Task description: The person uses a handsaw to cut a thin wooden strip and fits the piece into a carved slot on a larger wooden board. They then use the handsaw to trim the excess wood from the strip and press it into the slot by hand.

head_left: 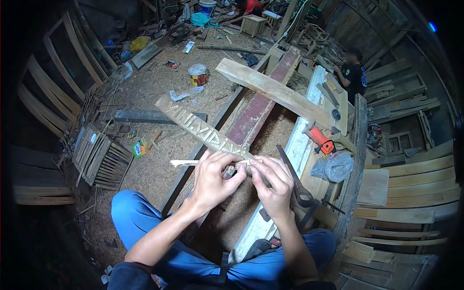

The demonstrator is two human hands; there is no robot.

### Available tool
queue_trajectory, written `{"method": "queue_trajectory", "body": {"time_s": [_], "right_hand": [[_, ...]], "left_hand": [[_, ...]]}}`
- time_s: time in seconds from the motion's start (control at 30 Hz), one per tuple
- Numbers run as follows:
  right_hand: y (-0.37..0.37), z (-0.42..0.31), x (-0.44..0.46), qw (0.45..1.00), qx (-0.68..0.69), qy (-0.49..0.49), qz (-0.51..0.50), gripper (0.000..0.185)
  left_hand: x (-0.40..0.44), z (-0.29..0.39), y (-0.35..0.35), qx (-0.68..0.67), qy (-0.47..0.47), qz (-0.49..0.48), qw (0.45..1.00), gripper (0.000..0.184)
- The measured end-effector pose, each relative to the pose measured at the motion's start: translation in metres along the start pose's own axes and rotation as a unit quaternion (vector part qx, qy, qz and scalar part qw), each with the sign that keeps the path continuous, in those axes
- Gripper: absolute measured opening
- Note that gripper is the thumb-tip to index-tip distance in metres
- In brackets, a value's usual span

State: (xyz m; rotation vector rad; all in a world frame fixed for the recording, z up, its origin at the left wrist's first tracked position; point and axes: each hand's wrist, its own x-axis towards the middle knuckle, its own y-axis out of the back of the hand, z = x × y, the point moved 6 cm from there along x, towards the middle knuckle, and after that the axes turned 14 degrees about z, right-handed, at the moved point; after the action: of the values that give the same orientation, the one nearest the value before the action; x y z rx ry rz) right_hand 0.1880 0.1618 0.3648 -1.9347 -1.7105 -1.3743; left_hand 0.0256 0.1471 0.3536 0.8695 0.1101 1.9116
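A thin pale wooden strip (184, 163) runs crosswise between my two hands. My left hand (216, 176) is closed around its middle, with the split end sticking out to the left. The fingertips of my right hand (271, 180) pinch near the strip's right end, which they partly hide. Just beyond my fingers lies a wooden board (166, 105) with raised wooden letters along it; its near end is behind my hands. To the right of my right hand rests a handsaw (299, 191), its dark handle towards me.
An orange power tool (321, 140) and a clear plastic bag (334, 166) lie on the right side of the bench. A wide plank (270, 89) crosses the beams ahead. A paint can (197, 76) stands on the shavings-covered floor. Two other people (355, 75) (251, 7) are farther off.
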Motion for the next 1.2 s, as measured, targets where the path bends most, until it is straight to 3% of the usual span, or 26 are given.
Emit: {"method": "queue_trajectory", "body": {"time_s": [0.13,0.27,0.3,0.33,0.43,0.57,0.67,0.73,0.8,0.87,1.03,1.07,1.2], "right_hand": [[-0.001,0.007,-0.002,0.999,0.021,-0.030,0.010,0.026],[0.007,0.020,-0.006,0.980,0.032,-0.195,0.033,0.020],[0.009,0.027,-0.008,0.965,0.029,-0.257,0.036,0.019],[0.009,0.031,-0.011,0.965,0.028,-0.258,0.037,0.019],[0.003,0.060,-0.029,0.905,0.153,-0.395,0.049,0.025],[0.001,0.084,-0.046,0.880,0.197,-0.428,0.059,0.027],[0.008,0.113,-0.062,0.885,0.150,-0.438,0.054,0.025],[0.019,0.129,-0.068,0.930,0.012,-0.363,0.047,0.022],[0.023,0.154,-0.085,0.930,0.002,-0.359,0.074,0.019],[0.018,0.190,-0.117,0.891,0.026,-0.446,0.079,0.019],[0.000,0.226,-0.186,0.878,-0.095,-0.470,-0.004,0.018],[-0.003,0.231,-0.194,0.904,-0.129,-0.407,-0.024,0.013],[-0.008,0.249,-0.226,0.890,-0.141,-0.432,-0.045,0.013]], "left_hand": [[-0.003,-0.009,-0.004,0.005,0.055,-0.001,0.998,0.019],[-0.004,-0.019,-0.007,0.044,0.115,-0.037,0.992,0.023],[-0.007,-0.028,-0.010,0.001,0.189,-0.045,0.981,0.025],[-0.013,-0.039,-0.015,-0.041,0.261,-0.053,0.963,0.026],[-0.023,-0.062,-0.027,-0.055,0.252,-0.036,0.966,0.027],[-0.030,-0.072,-0.035,-0.074,0.267,-0.043,0.960,0.026],[-0.036,-0.080,-0.043,-0.078,0.273,-0.052,0.957,0.026],[-0.038,-0.084,-0.047,-0.037,0.271,-0.062,0.960,0.026],[-0.046,-0.098,-0.059,-0.038,0.269,-0.062,0.960,0.028],[-0.053,-0.112,-0.072,-0.006,0.270,-0.078,0.960,0.030],[-0.071,-0.135,-0.102,0.047,0.274,-0.111,0.954,0.034],[-0.076,-0.140,-0.107,0.050,0.274,-0.115,0.953,0.034],[-0.084,-0.135,-0.121,0.056,0.291,-0.157,0.942,0.032]]}}
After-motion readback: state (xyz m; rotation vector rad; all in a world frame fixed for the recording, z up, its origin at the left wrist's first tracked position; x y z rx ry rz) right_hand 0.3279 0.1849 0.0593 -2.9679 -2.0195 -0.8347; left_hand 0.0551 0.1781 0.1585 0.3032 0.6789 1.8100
